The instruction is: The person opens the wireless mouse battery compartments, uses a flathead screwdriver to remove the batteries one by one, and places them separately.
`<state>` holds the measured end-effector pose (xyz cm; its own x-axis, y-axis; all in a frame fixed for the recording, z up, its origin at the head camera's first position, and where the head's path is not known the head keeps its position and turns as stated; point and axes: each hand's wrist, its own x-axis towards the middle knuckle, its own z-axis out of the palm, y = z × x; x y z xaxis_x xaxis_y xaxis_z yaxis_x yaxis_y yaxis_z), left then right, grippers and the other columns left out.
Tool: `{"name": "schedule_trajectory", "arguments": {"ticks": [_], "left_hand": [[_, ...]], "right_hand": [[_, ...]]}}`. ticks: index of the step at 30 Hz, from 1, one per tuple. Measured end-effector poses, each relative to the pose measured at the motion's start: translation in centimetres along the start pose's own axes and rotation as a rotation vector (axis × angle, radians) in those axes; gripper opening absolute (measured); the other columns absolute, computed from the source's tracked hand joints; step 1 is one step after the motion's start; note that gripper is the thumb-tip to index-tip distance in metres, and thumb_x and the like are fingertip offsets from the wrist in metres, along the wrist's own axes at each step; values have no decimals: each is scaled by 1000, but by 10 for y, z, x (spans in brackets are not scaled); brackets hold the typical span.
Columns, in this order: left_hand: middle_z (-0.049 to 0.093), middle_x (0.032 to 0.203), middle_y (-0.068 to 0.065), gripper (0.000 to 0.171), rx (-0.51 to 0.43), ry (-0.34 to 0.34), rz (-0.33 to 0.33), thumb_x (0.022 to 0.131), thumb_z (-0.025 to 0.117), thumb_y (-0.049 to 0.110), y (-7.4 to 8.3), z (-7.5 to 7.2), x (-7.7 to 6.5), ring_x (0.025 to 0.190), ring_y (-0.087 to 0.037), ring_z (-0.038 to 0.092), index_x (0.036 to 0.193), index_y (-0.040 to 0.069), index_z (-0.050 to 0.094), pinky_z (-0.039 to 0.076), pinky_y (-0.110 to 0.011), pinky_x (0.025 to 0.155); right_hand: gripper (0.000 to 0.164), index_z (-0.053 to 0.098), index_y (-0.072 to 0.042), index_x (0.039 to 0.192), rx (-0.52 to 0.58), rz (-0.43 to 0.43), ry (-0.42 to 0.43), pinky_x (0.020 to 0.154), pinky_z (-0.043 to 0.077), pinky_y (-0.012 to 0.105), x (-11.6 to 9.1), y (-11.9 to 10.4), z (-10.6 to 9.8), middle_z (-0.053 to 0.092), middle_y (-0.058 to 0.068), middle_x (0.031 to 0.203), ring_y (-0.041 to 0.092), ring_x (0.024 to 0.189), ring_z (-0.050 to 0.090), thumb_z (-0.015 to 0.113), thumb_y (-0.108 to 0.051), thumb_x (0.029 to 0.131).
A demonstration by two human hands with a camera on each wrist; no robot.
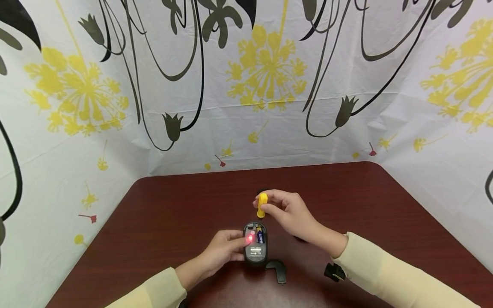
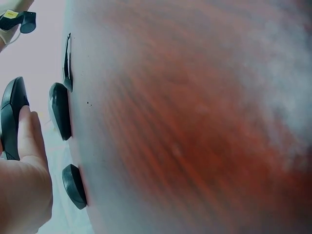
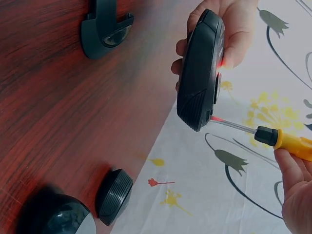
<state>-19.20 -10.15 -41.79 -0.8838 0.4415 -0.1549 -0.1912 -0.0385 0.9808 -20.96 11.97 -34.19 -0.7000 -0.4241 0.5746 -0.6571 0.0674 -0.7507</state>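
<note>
Mouse point(image 1: 255, 255): underside up, held above the worktop point(image 1: 185, 205) by the left grip point(image 1: 225, 250), pinching its 9 o'clock edge. Judged light, stiff, smooth-shelled; hold by side edges, clear of the battery point(image 1: 260, 236). Right grip point(image 1: 288, 209): pinches the yellow screwdriver point(image 1: 262, 206) at 1 o'clock.

Pale yellow sleeves point(image 1: 400, 273), small black device point(image 1: 334, 272) at right cuff point(image 1: 358, 259)
</note>
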Motion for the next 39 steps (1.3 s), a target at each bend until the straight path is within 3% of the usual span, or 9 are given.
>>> {"name": "schedule_trajectory", "arguments": {"ticks": [5, 13, 17, 24, 39], "left_hand": [[68, 104, -18, 38, -10, -5, 2, 93, 65, 14, -1, 2, -1, 87, -20, 67, 119, -14, 59, 58, -33, 73], [69, 103, -19, 39, 4, -21, 8, 93, 66, 15, -2, 3, -3, 85, -22, 68, 120, -13, 59, 58, -37, 75], [68, 105, -19, 40, 15, -21, -1, 93, 66, 15, -2, 3, -3, 86, -22, 68, 121, -12, 59, 58, -37, 74], [69, 105, -19, 40, 24, -30, -14, 93, 67, 15, -1, 3, -5, 90, -23, 68, 121, -12, 60, 58, -38, 74], [68, 105, -20, 41, 13, -48, -1, 92, 67, 15, 1, 5, -6, 90, -23, 68, 122, -13, 59, 58, -38, 74]], "right_hand": [[16, 65, 2, 109, 80, 97, 20, 77, 57, 43, 4, 0, -5, 70, 15, 100, 24, 92, 69, 63, -2, 93], [29, 58, 12, 116, 215, 296, 74, 81, 56, 38, 11, 5, -14, 67, 25, 106, 26, 98, 67, 60, -9, 97], [30, 57, 12, 118, 241, 377, 101, 82, 56, 39, 14, 9, -18, 63, 30, 111, 27, 100, 67, 59, -11, 98], [33, 56, 9, 121, 241, 498, 118, 82, 56, 38, 17, 19, -23, 67, 20, 110, 25, 101, 67, 58, -15, 99], [39, 51, 15, 126, 310, 687, 154, 80, 56, 32, 20, 39, -29, 68, 20, 107, 21, 96, 68, 55, -14, 101]]}}
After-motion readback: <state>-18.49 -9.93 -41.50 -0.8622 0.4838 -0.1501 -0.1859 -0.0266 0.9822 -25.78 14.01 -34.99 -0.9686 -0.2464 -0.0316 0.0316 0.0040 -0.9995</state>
